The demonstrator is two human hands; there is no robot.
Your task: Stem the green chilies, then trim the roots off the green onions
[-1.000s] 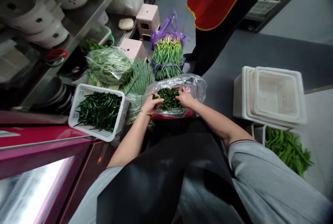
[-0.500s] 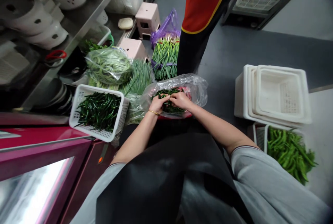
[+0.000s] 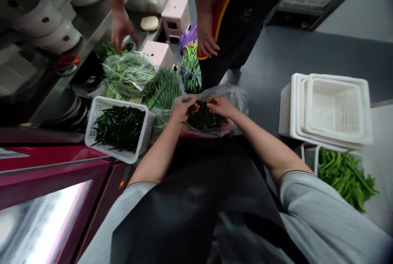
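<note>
A clear plastic bag (image 3: 238, 92) stands open before me, holding dark green chili peppers (image 3: 205, 120). My left hand (image 3: 181, 109), with a thin bracelet at its wrist, is at the bag's left side; its fingers are curled round what look like dark chili peppers. Over the bag's right part, my right hand (image 3: 221, 107) has thumb and fingers pressed together, and what is between them is too small to make out. To the left, a white basket (image 3: 89, 133) holds more of the dark chili peppers (image 3: 119, 127).
A co-worker's hand (image 3: 121, 30) reaches over bagged green vegetables (image 3: 130, 73); the other hand (image 3: 207, 42) hangs beyond my bag. Green stalks (image 3: 166, 88) lie left of it. At right are stacked white baskets (image 3: 334, 106) and light green peppers (image 3: 346, 176). Pink stools (image 3: 175, 14) stand behind.
My hands have moved apart from meeting over the bag, left hand leftward and right hand slightly right. The co-worker has leaned in, and both of that person's hands have come into view.
</note>
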